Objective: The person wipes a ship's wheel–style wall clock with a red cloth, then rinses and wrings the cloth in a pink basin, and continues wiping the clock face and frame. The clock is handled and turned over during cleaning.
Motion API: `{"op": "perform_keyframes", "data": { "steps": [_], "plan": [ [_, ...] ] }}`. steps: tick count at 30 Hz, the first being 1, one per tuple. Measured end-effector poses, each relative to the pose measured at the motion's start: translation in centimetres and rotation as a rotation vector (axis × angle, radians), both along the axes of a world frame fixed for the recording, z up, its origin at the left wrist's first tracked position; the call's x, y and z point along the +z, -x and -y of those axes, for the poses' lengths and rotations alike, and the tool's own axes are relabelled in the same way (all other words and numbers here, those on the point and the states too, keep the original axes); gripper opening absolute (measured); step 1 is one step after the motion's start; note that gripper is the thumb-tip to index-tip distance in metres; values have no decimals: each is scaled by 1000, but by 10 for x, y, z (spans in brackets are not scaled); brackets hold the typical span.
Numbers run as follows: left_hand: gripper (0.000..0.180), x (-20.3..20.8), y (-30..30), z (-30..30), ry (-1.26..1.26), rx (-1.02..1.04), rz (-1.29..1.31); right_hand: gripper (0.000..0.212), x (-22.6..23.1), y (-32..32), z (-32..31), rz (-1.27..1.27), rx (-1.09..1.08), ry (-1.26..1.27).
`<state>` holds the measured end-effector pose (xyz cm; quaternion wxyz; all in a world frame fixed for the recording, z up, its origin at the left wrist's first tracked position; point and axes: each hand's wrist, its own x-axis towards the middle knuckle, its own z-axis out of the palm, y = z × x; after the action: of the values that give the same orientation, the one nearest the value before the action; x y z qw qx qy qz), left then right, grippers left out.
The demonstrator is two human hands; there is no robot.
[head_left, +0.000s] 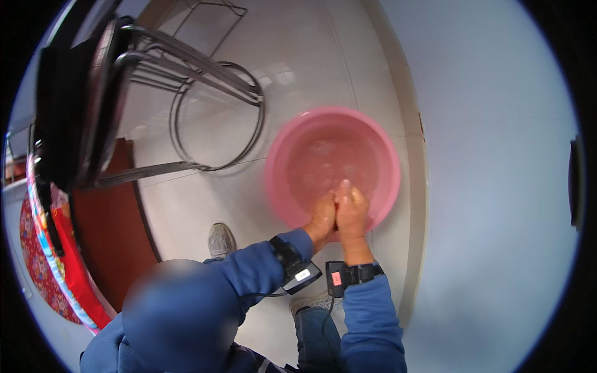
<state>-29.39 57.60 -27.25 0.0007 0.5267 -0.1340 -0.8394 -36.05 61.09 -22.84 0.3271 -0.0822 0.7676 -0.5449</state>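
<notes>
A pink round basin (pixel 394 177) stands on the floor in front of me with cloudy water (pixel 329 158) in it. Both hands are over its near side, pressed against each other. My left hand (pixel 323 214) has its fingers curled in against the other hand. My right hand (pixel 352 211) is closed, its thumb side up. A small dark reddish patch shows in the gap between the palms, too little of it to name. The fingertips are partly hidden. Each wrist wears a black strap with a small box, below the blue sleeves.
Folding metal stools (pixel 186 68) stack up at the left, with a ring-shaped base on the tiled floor (pixel 298 56). A brown wooden panel (pixel 112 217) and a red patterned cloth (pixel 74 267) are at the far left. Along the right runs a pale wall (pixel 485 186) with a skirting board (pixel 413 161).
</notes>
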Motion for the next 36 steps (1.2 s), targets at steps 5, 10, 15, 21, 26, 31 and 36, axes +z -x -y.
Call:
{"op": "perform_keyframes", "data": {
  "steps": [5, 10, 15, 21, 26, 31, 36],
  "plan": [
    [29, 12, 4, 15, 535, 1, 41, 36, 23, 7, 3, 71, -67, 145],
    [34, 82, -22, 11, 585, -115, -10, 45, 85, -14, -28, 662, -280, 215],
    [35, 179, -41, 25, 345, -271, -56, 38, 175, -27, -43, 565, -377, 371],
    [32, 305, -59, 86, 217, -319, -157, 46, 296, -17, -26, 775, -730, 621],
    [32, 411, -87, 134, -43, -339, -504, 54, 381, -79, 3, 623, -683, 674],
    [35, 483, -114, 167, -117, -508, -683, 75, 442, -155, 47, 691, -451, 779],
    [42, 496, -142, 194, 3, -523, -515, 63, 486, -193, 81, 433, -237, 456]
  ]
}}
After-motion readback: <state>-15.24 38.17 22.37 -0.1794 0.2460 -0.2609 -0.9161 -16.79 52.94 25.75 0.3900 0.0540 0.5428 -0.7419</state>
